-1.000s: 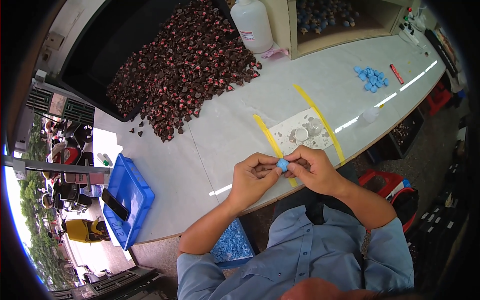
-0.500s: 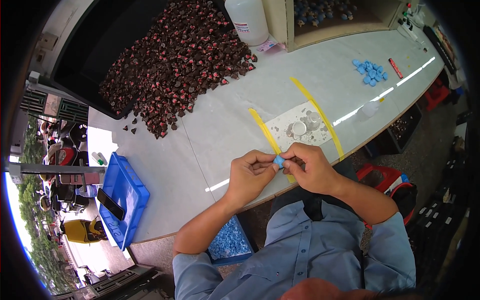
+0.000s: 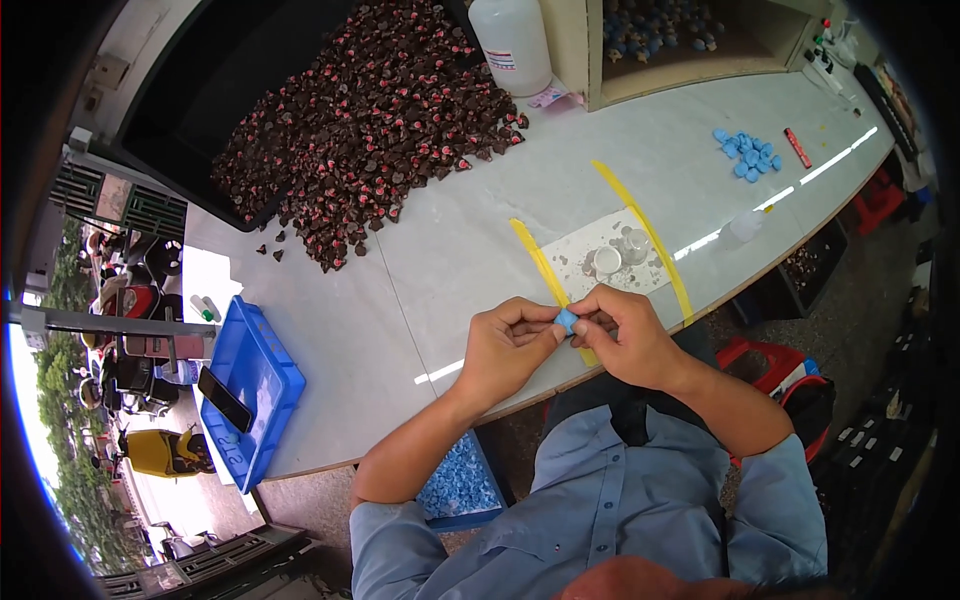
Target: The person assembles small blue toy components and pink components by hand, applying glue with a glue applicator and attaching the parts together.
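A small light-blue piece (image 3: 566,320) is pinched between both my hands at the front edge of the table; its exact kind is too small to make out. My left hand (image 3: 507,346) grips it from the left with thumb and fingers. From the right, the fingertips of my right hand (image 3: 630,335) close on it too. Just beyond my hands lies a stained white sheet (image 3: 575,262), flanked by yellow tape strips (image 3: 540,262). On that sheet stand a small white-rimmed cup (image 3: 606,262) and a clear cup (image 3: 635,243).
A large heap of dark brown-and-red pieces (image 3: 370,130) spills from a black tray (image 3: 170,130). Similar blue pieces (image 3: 748,155) lie at the right beside a red stick (image 3: 797,148). A blue tray (image 3: 285,385) with a phone (image 3: 225,400) is at left. A white bottle (image 3: 512,45) stands behind.
The view has shifted slightly, so the table appears a little further right. Both hands still pinch the blue piece, with only small finger movement.
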The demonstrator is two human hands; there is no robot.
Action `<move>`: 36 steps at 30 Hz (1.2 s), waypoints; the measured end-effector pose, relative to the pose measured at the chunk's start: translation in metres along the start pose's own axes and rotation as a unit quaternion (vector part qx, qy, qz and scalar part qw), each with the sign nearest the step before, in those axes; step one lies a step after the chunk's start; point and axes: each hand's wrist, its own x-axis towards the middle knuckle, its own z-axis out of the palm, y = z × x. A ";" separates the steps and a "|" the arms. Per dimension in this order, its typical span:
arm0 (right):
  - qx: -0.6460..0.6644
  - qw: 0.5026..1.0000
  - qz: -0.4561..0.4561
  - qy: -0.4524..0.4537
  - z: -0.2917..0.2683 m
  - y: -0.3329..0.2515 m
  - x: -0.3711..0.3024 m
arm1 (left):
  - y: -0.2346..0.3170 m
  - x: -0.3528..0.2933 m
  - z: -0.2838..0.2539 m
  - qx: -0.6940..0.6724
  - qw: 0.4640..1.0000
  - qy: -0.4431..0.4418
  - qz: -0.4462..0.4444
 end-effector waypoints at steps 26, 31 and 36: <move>-0.013 0.986 -0.165 0.010 -0.004 0.006 -0.012 | 0.005 0.001 -0.006 -0.091 0.988 -0.121 -0.011; -0.024 0.984 -0.174 0.010 -0.005 0.008 -0.013 | 0.004 0.002 -0.007 -0.106 0.984 -0.144 -0.019; -0.049 0.979 -0.192 0.041 -0.002 0.013 -0.012 | 0.006 0.003 -0.003 -0.114 0.980 -0.153 -0.050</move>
